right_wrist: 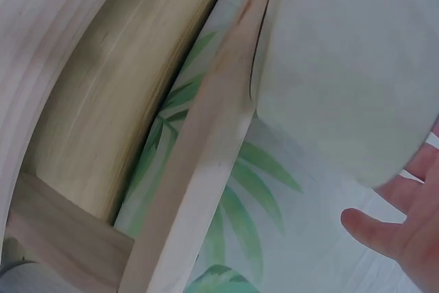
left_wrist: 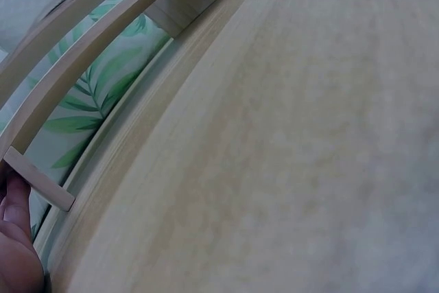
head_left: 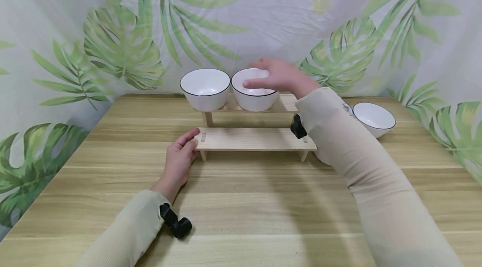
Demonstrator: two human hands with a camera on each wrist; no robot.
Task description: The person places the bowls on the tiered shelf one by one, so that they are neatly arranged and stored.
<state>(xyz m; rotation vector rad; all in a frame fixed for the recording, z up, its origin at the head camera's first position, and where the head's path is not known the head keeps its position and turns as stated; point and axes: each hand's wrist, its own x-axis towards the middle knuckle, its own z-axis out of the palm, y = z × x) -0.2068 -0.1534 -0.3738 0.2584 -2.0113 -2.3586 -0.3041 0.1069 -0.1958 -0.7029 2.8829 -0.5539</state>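
- Spreads the right hand (head_left: 280, 76) with thumb and fingers apart, over a round white ceramic-looking bowl with a dark rim (head_left: 254, 100); cannot tell whether touching it.
- Grips, with thumb and fingers of the left hand (head_left: 178, 161), the left end of the lower shelf of a two-tier pale wooden rack (head_left: 252, 139), at 8 o'clock from its centre in the head view.
- Has that first bowl at 12 o'clock, on the upper tier.
- Shows a matching white bowl (head_left: 206, 100) at 11 o'clock, just beside it.
- Shows a farther white bowl (head_left: 374, 117) at 3 o'clock, past the beige right sleeve (head_left: 370, 183).
- Rests the rack on a brown wood-grain table (head_left: 241, 212).
- Hangs a white leaf-printed cloth (head_left: 278, 20) behind, at 12 o'clock.
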